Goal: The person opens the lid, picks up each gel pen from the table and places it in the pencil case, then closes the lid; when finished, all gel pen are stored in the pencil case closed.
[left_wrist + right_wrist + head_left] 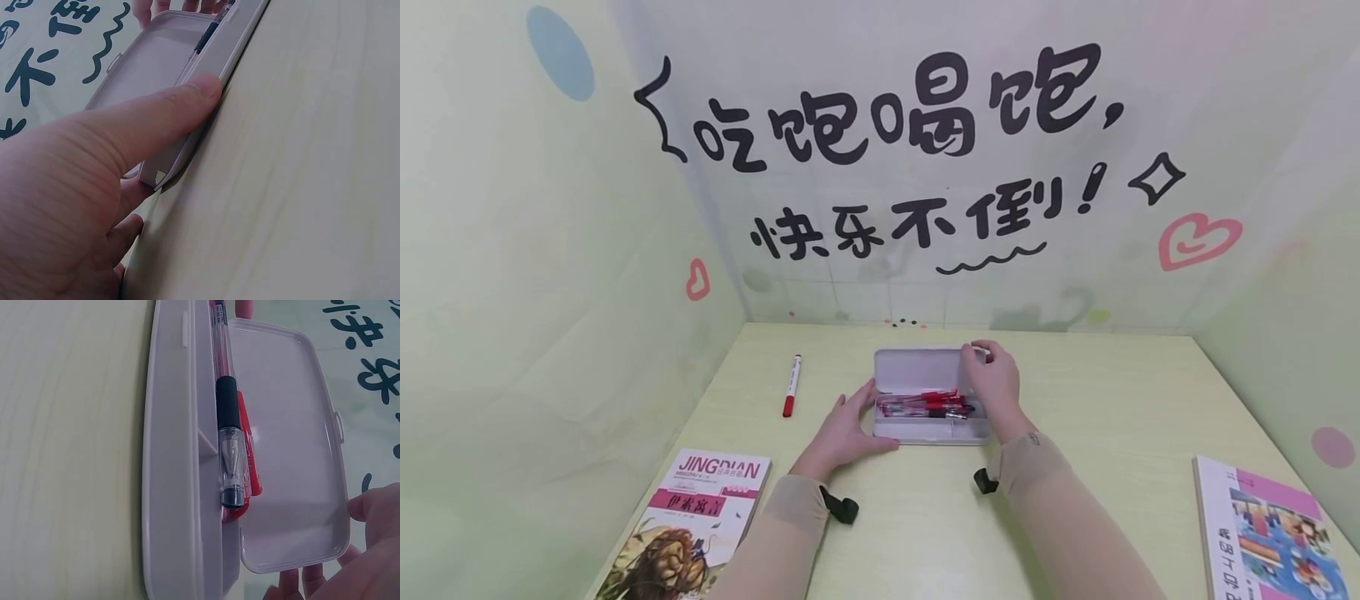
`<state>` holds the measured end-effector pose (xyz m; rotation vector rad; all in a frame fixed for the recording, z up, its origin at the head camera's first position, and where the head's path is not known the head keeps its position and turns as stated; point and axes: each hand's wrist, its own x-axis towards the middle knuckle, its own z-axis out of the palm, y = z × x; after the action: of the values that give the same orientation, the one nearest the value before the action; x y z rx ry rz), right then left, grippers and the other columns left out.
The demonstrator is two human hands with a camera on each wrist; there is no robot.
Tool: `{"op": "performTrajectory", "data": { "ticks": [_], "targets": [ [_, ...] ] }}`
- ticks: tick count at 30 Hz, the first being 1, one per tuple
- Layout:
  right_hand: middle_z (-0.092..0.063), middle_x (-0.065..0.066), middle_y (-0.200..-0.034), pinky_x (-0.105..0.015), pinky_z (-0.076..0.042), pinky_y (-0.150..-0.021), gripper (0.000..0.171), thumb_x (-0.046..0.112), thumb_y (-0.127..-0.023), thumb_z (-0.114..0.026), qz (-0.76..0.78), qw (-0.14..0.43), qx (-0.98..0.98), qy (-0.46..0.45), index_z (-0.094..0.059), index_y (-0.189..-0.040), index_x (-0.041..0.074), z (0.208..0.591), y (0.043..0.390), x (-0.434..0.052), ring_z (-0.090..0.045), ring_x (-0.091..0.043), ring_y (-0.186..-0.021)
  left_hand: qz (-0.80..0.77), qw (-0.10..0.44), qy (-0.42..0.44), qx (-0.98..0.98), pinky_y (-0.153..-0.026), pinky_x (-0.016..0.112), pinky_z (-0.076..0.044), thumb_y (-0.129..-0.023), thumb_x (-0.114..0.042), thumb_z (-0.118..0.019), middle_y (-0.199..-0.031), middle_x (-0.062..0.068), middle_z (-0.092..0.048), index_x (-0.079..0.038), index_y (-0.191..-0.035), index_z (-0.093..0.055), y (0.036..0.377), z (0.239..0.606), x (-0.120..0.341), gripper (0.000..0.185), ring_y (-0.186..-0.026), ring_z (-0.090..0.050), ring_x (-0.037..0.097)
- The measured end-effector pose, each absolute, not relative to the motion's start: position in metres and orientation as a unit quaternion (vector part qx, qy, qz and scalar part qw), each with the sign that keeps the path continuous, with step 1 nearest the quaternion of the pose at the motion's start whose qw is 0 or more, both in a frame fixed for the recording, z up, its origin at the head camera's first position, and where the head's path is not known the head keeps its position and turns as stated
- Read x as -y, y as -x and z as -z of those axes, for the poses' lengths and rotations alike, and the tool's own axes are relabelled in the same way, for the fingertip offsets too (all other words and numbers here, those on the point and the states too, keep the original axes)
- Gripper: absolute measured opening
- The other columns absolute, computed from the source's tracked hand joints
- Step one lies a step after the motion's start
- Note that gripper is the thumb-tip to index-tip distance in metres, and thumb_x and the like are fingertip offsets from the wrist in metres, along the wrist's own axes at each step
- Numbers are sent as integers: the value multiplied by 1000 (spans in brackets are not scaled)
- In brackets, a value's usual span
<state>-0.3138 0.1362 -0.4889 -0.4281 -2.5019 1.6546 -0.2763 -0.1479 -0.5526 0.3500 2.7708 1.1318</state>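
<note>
A pale lilac pencil case [913, 430] lies on the table with its hinged lid [917, 371] raised toward the back wall. Several red pens [255, 478] and a pen with a black grip [227, 403] fill its rear compartment. My left hand [847, 429] holds the case at its left end; in the left wrist view the thumb [203, 87] presses along the front wall, other fingers at the end. At the lid's right edge, my right hand [997, 385] pinches it, thumb [362, 506] at the rim and fingers behind.
To the left of the case lies a white marker with a red end [792, 387]. One book [700, 508] sits at the table's left front, another book [1270, 533] at its right front. A printed wall sheet [1037, 292] borders the back of the table [1097, 400].
</note>
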Motion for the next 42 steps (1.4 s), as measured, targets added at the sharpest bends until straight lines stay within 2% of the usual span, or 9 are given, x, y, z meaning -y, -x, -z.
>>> {"op": "performTrajectory", "data": {
  "ticks": [7,10,16,20,25,27,31,37,42],
  "targets": [
    [-62,-18,-126,-36,-50,-87,41,38,-108,-60,-534,87,835,101,-65,-138,11,492,307,-142,-58,-30,-109,-376,66,-114,-917,-144,59,-10,-74,-56,-100,-181,-6,-35,-30,-176,-27,277,552,148,128,-172,-24,36],
    [-62,-18,-124,-34,-48,-86,36,32,-107,-62,-533,100,837,72,-66,-135,9,493,303,-145,-58,-29,-107,-378,68,-111,-917,-143,62,-11,-74,-56,-100,-179,-7,-39,-31,-177,-25,277,553,148,129,-172,-21,40],
    [-62,-21,-137,-37,-49,-98,35,27,-108,-63,-536,95,839,28,-66,-136,6,494,287,-153,-60,-34,-121,-374,67,-114,-918,-144,60,-8,-74,-56,-100,-174,-6,-48,-33,-177,-22,274,552,147,131,-172,-24,37],
    [-66,-20,-135,-38,-50,-99,30,24,-108,-65,-509,99,855,-9,-70,-131,5,498,277,-160,-61,-36,-123,-372,61,-123,-918,-144,59,-7,-74,-56,-100,-173,-4,-50,-33,-178,-20,274,551,147,133,-171,-28,36],
    [-67,-19,-131,-53,-56,-103,25,21,-108,-66,-454,103,883,-61,-76,-126,7,500,264,-169,-63,-37,-123,-383,56,-118,-914,-140,70,-15,-75,-59,-98,-175,0,-47,-41,-177,-18,271,550,148,131,-170,-19,51],
    [-68,-18,-131,-59,-57,-106,23,21,-108,-67,-428,103,894,-79,-77,-125,10,501,258,-172,-65,-37,-123,-394,57,-113,-910,-137,75,-17,-76,-62,-96,-177,1,-44,-48,-175,-20,269,549,149,125,-169,-15,56],
    [-69,-14,-128,-64,-58,-109,19,21,-107,-71,-378,102,913,-113,-80,-122,15,503,244,-177,-69,-38,-122,-424,60,-118,-896,-135,80,-15,-84,-64,-89,-179,0,-40,-58,-168,-32,267,547,152,102,-170,-14,53],
    [-71,-6,-121,-55,-63,-100,13,18,-102,-78,-328,94,928,-149,-82,-113,21,505,229,-182,-72,-30,-112,-443,51,-160,-881,-143,66,-6,-99,-54,-78,-174,1,-50,-41,-159,-57,270,546,155,65,-172,-24,37],
    [-72,-4,-119,-52,-64,-96,13,16,-98,-82,-301,91,934,-168,-84,-109,22,507,225,-185,-72,-26,-108,-439,50,-172,-880,-143,63,-3,-105,-52,-70,-172,3,-52,-35,-152,-66,271,547,155,49,-172,-25,36]
  ]
}}
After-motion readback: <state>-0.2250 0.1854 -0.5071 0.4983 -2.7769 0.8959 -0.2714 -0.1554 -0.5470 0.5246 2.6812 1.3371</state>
